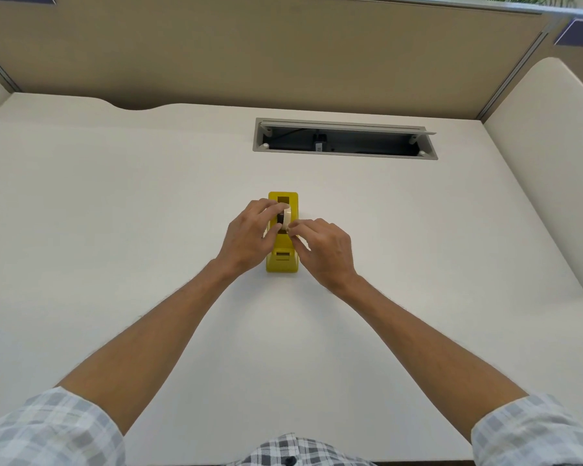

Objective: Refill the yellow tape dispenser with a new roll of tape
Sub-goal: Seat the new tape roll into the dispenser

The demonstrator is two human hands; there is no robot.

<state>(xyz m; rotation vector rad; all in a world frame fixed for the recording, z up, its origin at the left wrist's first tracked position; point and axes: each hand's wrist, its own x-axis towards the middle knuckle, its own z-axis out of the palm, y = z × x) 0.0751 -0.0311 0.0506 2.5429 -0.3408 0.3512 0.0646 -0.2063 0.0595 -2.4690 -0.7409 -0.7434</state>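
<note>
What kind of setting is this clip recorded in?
Most likely an office cubicle. A white desk is fenced by beige partition panels, and a cable-access hatch is set into the desktop. A yellow tape dispenser, a typical desk item, stands on it.

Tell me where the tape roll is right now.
In the head view, the tape roll sits at the middle of the yellow dispenser, mid-desk, held between the left hand and right hand.

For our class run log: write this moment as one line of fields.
stage: seating roll | left hand: grips cream tape roll in yellow plastic tape dispenser | right hand: pinches at roll edge
</note>
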